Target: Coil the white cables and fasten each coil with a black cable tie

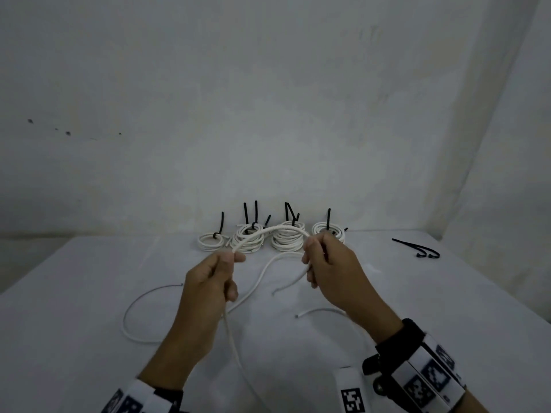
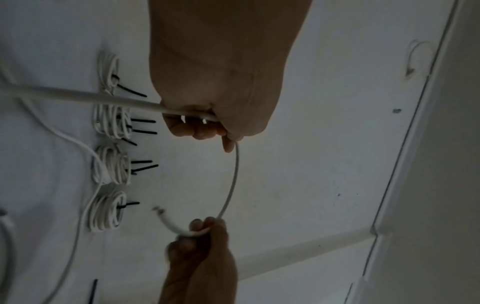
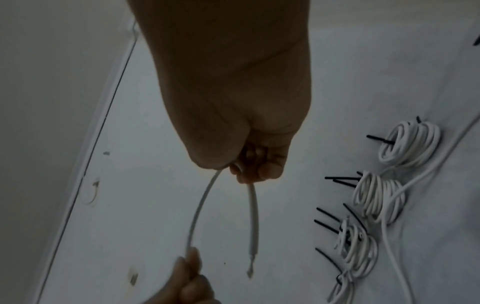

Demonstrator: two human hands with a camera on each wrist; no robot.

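Both hands hold one white cable [image 1: 268, 231] above the table, and it arches between them. My left hand [image 1: 222, 271] grips it in a fist, and the cable's long tail [image 1: 235, 347] runs down towards me. My right hand [image 1: 319, 257] pinches the cable near its end, whose short free tip [image 1: 290, 283] hangs below the fist. The left wrist view shows the arc [image 2: 232, 185] running from my left hand [image 2: 205, 127] to the right hand [image 2: 202, 230]. In the right wrist view my right hand [image 3: 255, 164] grips the cable [image 3: 198, 207] with its stub [image 3: 253, 222] pointing away.
Several finished white coils [image 1: 286, 238] fastened with black ties stand in a row at the table's far edge by the wall. Two loose white cables [image 1: 134, 314] [image 1: 322, 310] lie on the white table [image 1: 74, 293]. Spare black cable ties [image 1: 417, 248] lie at the right.
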